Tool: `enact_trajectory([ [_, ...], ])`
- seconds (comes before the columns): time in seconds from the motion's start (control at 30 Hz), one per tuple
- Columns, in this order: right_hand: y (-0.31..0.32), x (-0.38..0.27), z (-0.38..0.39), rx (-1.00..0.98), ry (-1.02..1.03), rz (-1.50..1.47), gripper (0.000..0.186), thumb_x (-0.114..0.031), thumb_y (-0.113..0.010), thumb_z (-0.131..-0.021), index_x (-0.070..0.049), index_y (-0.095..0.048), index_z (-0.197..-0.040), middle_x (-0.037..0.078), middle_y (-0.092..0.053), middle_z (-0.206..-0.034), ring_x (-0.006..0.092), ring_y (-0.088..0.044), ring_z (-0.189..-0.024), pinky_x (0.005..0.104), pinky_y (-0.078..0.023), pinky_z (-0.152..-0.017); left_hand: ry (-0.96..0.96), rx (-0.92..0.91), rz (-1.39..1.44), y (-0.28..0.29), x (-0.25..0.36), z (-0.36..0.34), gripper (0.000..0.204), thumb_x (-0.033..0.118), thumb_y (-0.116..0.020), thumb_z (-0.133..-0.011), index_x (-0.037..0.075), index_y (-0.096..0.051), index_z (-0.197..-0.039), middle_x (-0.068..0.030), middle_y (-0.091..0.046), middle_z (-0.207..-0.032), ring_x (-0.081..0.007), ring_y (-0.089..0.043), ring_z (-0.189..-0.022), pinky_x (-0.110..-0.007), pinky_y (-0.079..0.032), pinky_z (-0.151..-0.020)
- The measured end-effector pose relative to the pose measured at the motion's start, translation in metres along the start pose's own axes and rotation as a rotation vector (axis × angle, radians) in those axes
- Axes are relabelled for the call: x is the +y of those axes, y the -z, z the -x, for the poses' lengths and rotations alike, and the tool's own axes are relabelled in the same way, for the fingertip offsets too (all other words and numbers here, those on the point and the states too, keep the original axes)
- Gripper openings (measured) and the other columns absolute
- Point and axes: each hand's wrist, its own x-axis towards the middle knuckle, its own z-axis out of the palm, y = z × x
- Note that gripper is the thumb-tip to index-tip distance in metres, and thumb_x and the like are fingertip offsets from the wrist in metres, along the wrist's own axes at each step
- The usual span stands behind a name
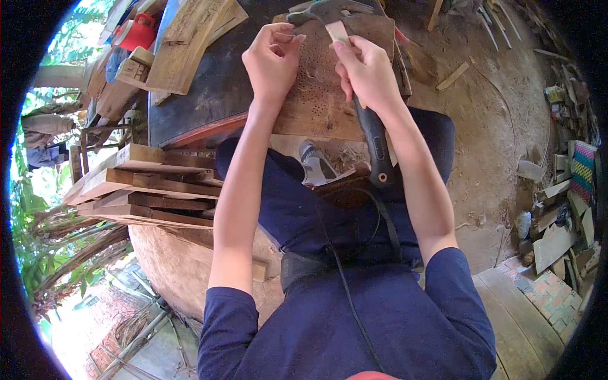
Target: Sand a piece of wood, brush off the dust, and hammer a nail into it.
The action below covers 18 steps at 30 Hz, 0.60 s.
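My right hand [367, 69] is wrapped round a claw hammer [373, 142]. The hammer's dark head points away from me, over the far part of a wooden board [316, 117], and its black handle runs back toward my lap. A pale stretch of the hammer's neck shows just beyond my fingers. To the left, my left hand [273, 60] is raised over the same board, with thumb and fingertips pinched together. Something thin may be between those fingertips, but it is too small to name. Many small holes dot the board's surface.
Wooden planks [183, 44] and a red cup-like container [135, 31] lie at the far left. Stacked timber [145, 183] juts in beside my left knee. A loose wood strip [453, 76] lies on the dirt floor [481, 139]. Scraps and a woven multicoloured piece [581, 171] line the right side.
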Motion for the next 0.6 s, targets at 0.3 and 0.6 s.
enact_trajectory([
  [0.3, 0.045, -0.059, -0.002, 0.079, 0.517, 0.719, 0.031, -0.033, -0.058, -0.108, -0.006, -0.067, -0.121, 0.01, -0.063, -0.071, 0.019, -0.063, -0.059, 0.0353, -0.047, -0.06, -0.031, -0.015, -0.041, 0.003, -0.008, -0.001, 0.06, 0.014, -0.086, -0.086, 0.003, -0.06, -0.139, -0.0071, -0.077, -0.084, -0.0052, -0.064, -0.064, -0.023, -0.053, -0.059],
  [0.6, 0.053, -0.08, -0.019, -0.114, 0.69, 1.142, 0.028, -0.034, -0.055, -0.106, -0.013, -0.068, -0.12, 0.022, -0.071, -0.081, 0.0414, -0.071, -0.078, 0.0522, -0.055, -0.066, -0.048, -0.012, -0.052, 0.0, -0.009, -0.002, 0.064, 0.015, -0.087, -0.085, 0.0, -0.058, -0.14, -0.0095, -0.078, -0.085, -0.0074, -0.067, -0.062, -0.025, -0.053, -0.058],
])
